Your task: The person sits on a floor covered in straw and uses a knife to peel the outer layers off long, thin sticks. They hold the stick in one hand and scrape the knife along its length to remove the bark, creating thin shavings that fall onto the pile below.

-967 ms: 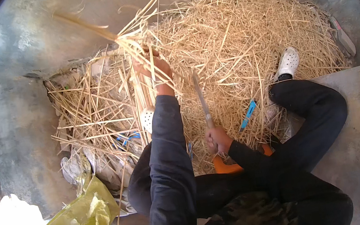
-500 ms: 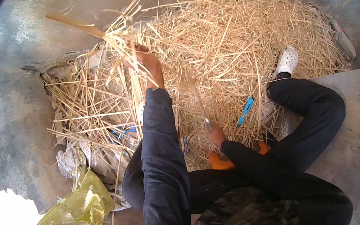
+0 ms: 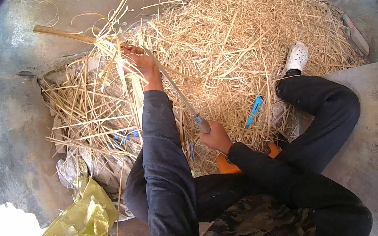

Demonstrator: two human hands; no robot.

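Observation:
My left hand (image 3: pixel 143 67) is closed around a bundle of pale, split bamboo-like strips (image 3: pixel 103 43), held out over the far left. Thin curled ends fan out above the fingers, and one wider strip points to the left. My right hand (image 3: pixel 217 137) grips the grey handle of a knife with a long, narrow blade (image 3: pixel 176 88). This blade slants up and away to the left, its far end close beside my left hand. Whether the edge touches the strips I cannot tell.
A deep heap of shavings (image 3: pixel 239 29) covers the floor. A blue-handled tool (image 3: pixel 253 112) lies on it, and an orange object (image 3: pixel 227 165) sits near my legs. Longer loose strips (image 3: pixel 85 103) lie left, above a torn yellow sack (image 3: pixel 80 220). Concrete walls (image 3: pixel 13 142) surround this spot.
My left hand and the bundle have shifted slightly left. My right hand has moved a little up and left, and the knife's blade now reaches beside my left hand.

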